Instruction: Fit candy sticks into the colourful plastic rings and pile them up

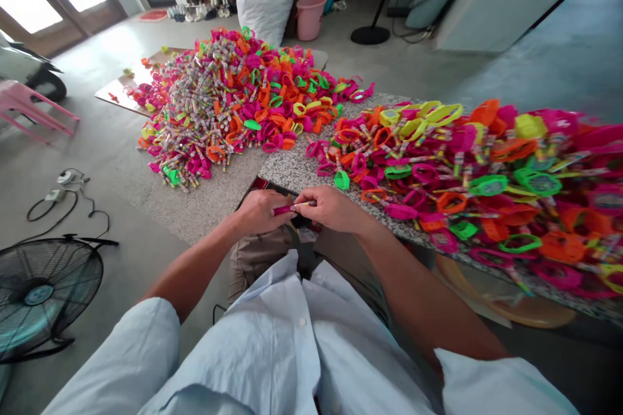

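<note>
Between hands (257, 211) (332, 209), a pink piece (281, 211) points sideways.

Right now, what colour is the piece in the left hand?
The piece in the left hand is magenta-pink; head view.

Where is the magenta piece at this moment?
The magenta piece is just left of centre in the head view, held in the left hand, close beside the right hand.
</note>
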{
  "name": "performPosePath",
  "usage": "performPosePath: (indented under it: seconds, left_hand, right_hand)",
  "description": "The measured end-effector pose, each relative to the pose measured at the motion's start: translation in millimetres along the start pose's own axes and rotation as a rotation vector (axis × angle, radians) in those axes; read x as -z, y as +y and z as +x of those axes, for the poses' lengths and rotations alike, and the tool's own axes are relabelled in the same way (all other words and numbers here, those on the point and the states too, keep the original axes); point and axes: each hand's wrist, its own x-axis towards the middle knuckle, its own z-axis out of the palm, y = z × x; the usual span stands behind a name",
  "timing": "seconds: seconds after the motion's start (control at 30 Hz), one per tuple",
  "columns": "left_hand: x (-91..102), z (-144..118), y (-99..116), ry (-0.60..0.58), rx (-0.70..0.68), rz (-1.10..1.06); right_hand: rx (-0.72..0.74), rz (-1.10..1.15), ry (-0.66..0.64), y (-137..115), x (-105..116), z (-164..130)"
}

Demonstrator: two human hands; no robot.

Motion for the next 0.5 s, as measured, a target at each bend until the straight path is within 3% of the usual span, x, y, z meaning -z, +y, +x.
performPosePath:
  seconds: [0.2,0.3,0.4,0.5]
  left_hand:
    - [-7.2,-1,0,0.007,0.037,0.120]
    - [-12.4,0,-11,0.090,0.116,0.042]
    - [-10.1,-1,-41,0.272,0.263,-0.067]
    - [4.6,-9,-87,0.432,0.483,0.003]
  right_hand:
    - [0.038,-0.048,0.007,7,-5,0]
    - [0.025,-0.112,0.082,14,5,4]
    - [-0.090,-0.227,0.282,26,40,9]
    - [-0.253,-0.376,0.677,39,97,10]
